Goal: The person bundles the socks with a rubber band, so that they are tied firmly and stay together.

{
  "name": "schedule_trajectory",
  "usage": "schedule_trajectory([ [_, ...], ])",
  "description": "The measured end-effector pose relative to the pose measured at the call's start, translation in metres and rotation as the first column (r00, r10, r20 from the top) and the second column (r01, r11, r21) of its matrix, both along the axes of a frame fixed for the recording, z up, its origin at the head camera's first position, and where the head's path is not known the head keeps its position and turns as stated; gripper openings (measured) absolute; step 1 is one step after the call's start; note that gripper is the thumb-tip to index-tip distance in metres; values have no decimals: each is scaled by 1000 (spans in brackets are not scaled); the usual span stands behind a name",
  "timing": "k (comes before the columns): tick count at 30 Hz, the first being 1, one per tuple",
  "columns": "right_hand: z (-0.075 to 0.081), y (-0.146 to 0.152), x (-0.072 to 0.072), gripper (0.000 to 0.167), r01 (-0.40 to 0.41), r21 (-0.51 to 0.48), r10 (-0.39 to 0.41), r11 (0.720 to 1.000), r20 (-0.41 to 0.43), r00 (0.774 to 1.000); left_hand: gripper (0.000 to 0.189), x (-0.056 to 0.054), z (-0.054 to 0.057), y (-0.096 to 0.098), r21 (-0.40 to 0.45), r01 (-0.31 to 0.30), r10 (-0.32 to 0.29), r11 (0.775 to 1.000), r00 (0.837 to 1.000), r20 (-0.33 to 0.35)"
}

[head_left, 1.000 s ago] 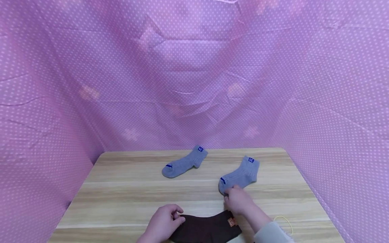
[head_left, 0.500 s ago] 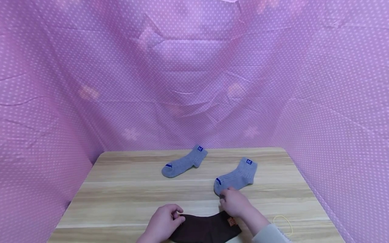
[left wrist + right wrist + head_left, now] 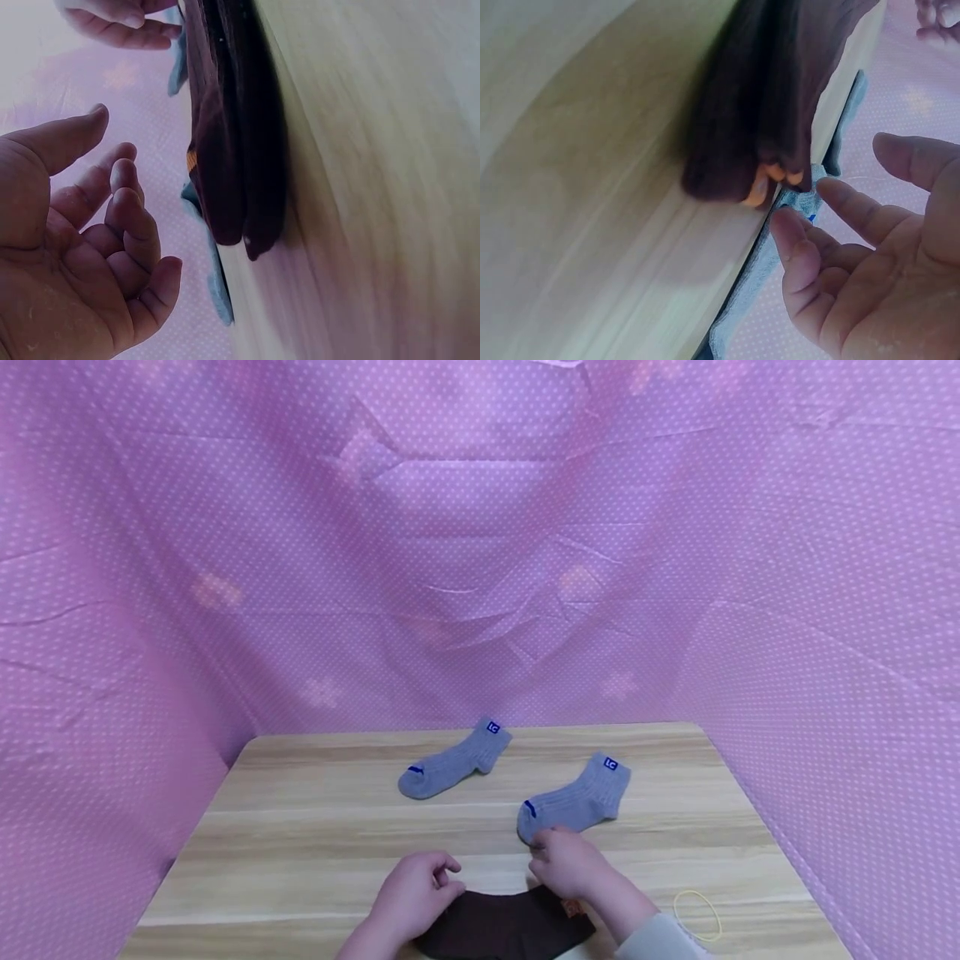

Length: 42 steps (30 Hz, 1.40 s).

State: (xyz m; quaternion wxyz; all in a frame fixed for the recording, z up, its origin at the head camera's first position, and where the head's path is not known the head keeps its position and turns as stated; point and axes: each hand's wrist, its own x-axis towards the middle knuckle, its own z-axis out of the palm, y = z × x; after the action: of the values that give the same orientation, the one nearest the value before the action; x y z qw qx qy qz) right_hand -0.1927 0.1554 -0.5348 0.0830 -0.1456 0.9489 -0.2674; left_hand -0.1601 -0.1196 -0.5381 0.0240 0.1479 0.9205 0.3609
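A pair of dark brown socks [image 3: 502,927] with an orange label lies stacked at the near edge of the table; the wrist views show its two layers. My left hand [image 3: 414,897] hovers at its toe end, fingers loosely bent and, in the left wrist view, apart from the fabric. A grey sock [image 3: 573,806] with blue marks lies flat beyond the brown pair. At its toe, the fingertips of my right hand [image 3: 570,864] touch the fabric, thumb spread away from the fingers in the right wrist view. The right forearm passes over the brown pair's label end.
Farther back lies a second grey sock [image 3: 453,762], toe to the left. A thin yellow elastic loop [image 3: 697,916] lies right of my right sleeve. The wooden table [image 3: 300,827] is walled by a pink dotted cloth [image 3: 480,568].
The nearer grey sock has slid left and slightly nearer, together with my right hand. My left hand has shifted slightly up and right. The farther grey sock stays in place.
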Motion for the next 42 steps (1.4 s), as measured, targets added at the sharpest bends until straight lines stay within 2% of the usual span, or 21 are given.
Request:
schedule_trajectory([
  [6,1,-8,0,28,-59,-52,58,997,-13,998,18,-1,-1,1,8,0,0,1000,1000,5],
  [12,1,-16,2,27,-107,-63,106,992,-23,994,17,0,-4,-2,19,-10,10,1000,1000,4],
  [22,5,-43,7,26,-225,-82,225,971,-14,974,18,-1,-4,-4,16,-14,14,1000,1000,27],
  [31,11,-61,12,26,-251,-74,255,965,54,965,17,0,-4,-8,5,-20,20,1000,1000,12],
  [36,12,-57,10,23,-222,-148,237,964,92,967,18,-3,-4,-4,11,-4,4,1000,1000,27],
  [42,19,-32,-4,16,-108,-287,123,952,37,992,19,-11,-2,0,-15,-7,8,1000,999,31],
])
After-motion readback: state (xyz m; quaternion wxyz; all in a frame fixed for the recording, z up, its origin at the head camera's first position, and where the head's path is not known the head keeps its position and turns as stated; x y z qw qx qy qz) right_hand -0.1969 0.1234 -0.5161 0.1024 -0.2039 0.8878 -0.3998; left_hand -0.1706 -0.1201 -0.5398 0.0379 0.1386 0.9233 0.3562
